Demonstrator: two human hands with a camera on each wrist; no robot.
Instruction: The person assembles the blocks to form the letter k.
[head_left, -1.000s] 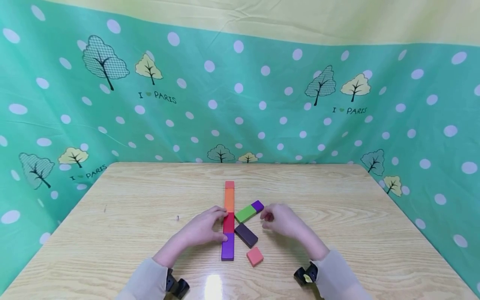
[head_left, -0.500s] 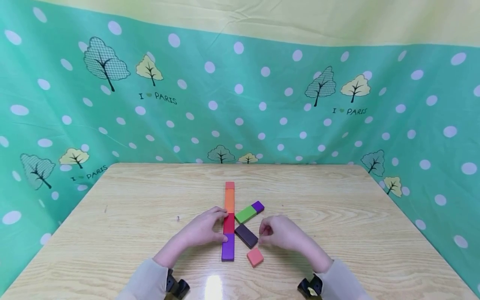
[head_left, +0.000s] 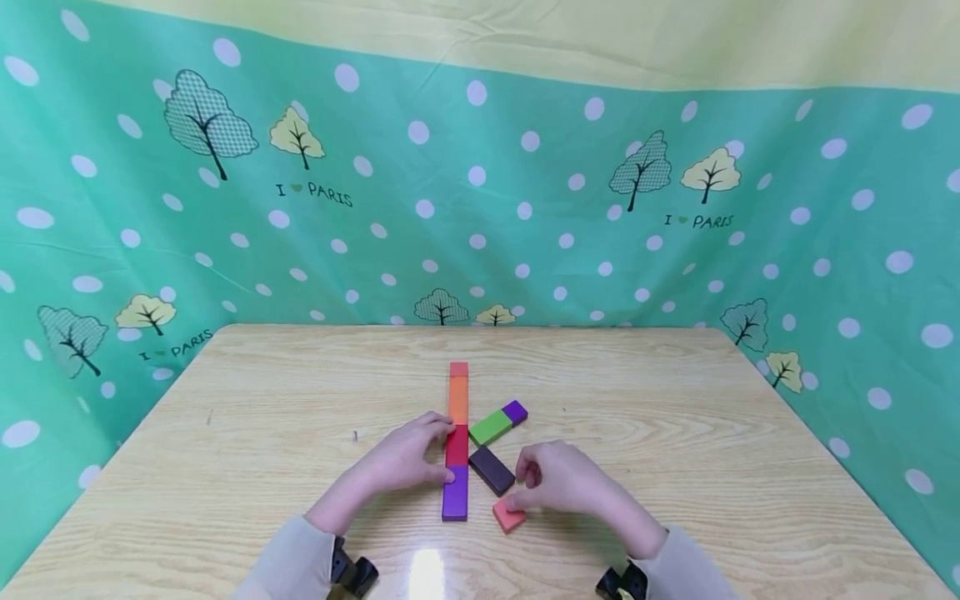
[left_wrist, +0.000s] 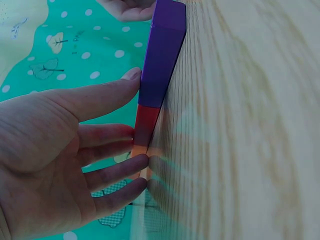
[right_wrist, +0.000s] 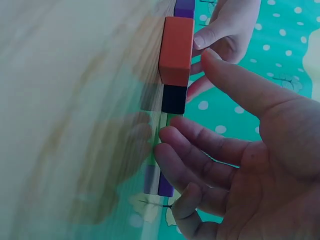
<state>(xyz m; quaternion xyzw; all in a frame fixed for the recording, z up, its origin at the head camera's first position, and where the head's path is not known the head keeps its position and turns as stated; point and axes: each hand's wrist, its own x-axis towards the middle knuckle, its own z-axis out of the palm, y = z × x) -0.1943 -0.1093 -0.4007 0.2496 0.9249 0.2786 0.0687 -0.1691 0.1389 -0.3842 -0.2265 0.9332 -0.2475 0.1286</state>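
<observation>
My left hand (head_left: 407,454) rests beside a straight row of blocks, thumb at the purple block (head_left: 454,497) and fingertips by the red block (head_left: 457,446). Beyond these, the row continues with an orange block (head_left: 458,400) and a small coral block (head_left: 459,369). In the left wrist view its fingers (left_wrist: 112,172) are spread and loosely bent. My right hand (head_left: 558,479) hovers with its thumb over a separate coral block (head_left: 508,518); the right wrist view shows thumb and fingers apart, nothing pinched. Touch cannot be told. A dark block (head_left: 491,471) lies just beyond.
A green block (head_left: 491,427) with a small purple block (head_left: 515,412) at its end slants away from the row. Everything lies on a wood-grain table (head_left: 262,467). Behind it hangs a green polka-dot cloth (head_left: 390,208).
My right hand has come nearer and down, from beside the small purple block to the separate coral block. The left hand and all the blocks have stayed in place.
</observation>
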